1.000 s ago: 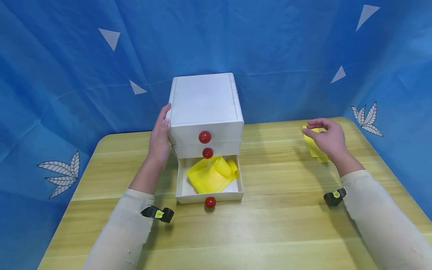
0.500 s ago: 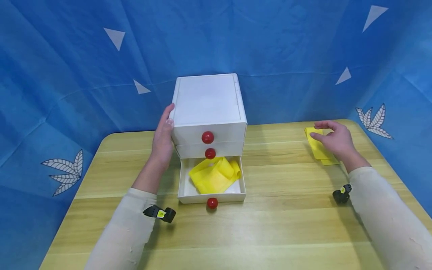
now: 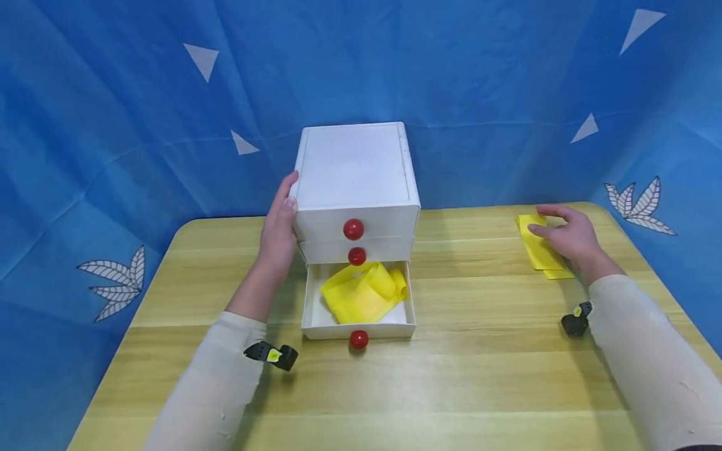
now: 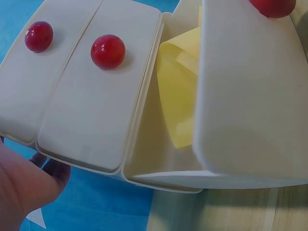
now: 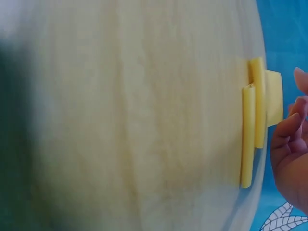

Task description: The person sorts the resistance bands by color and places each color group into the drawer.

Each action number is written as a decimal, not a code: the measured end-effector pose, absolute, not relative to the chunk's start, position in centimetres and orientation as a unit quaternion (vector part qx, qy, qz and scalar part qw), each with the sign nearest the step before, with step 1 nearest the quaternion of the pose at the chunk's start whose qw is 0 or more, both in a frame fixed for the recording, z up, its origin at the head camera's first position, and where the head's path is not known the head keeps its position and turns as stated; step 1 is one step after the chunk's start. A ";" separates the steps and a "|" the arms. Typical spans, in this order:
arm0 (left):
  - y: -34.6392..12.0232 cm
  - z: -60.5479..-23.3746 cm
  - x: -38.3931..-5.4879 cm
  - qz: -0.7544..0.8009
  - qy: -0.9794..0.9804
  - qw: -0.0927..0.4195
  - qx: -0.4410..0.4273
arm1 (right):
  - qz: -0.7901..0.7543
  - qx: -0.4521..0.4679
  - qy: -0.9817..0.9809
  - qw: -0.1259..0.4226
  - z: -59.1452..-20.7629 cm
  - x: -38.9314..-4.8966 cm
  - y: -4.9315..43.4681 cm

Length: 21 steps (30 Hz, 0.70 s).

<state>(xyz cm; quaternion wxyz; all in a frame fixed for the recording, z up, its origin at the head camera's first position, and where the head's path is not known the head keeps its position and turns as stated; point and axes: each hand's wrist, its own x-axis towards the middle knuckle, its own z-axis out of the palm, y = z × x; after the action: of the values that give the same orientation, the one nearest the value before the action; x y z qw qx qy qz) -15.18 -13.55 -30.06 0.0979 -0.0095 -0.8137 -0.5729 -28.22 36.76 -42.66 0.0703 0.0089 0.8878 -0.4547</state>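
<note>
A white drawer cabinet with red knobs stands at the middle of the table, its bottom drawer pulled out. Crumpled in that drawer lies a yellow cloth. My left hand rests along the cabinet's left side, thumb near the upper front corner; in the left wrist view part of that hand shows beside the upper drawers. At the far right of the table, a folded yellow cloth lies in layers. Over its right side is my right hand, thumb and fingers apart with nothing between them.
The wooden table reaches back to a blue curtain, which also hangs at both sides. The top drawer and middle drawer of the cabinet are closed.
My right hand has drawn slightly right, off the folded cloth's far left corner, and more of that cloth shows. My left hand stays on the cabinet; the whole head view has shifted slightly.
</note>
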 end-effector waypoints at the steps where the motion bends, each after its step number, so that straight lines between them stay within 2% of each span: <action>1: -13.5 -30.1 -15.2 -0.573 -0.814 0.098 -0.010 | -0.453 0.009 0.889 0.072 -42.7 -28.3 36.8; 16: -13.7 -30.5 -15.5 -0.587 -0.802 0.109 -0.025 | -0.405 0.000 0.911 0.080 -43.5 -29.7 37.1; 21: -13.7 -30.4 -15.4 -0.587 -0.801 0.113 -0.026 | -0.381 -0.007 0.922 0.067 -43.5 -30.1 37.1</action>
<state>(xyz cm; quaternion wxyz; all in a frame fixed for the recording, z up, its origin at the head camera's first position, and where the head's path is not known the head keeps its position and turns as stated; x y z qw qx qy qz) -15.37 -13.70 -30.44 0.1133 -0.0255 -0.8011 -0.5871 -30.10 37.07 -43.51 0.0669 -0.0068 0.9220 -0.3812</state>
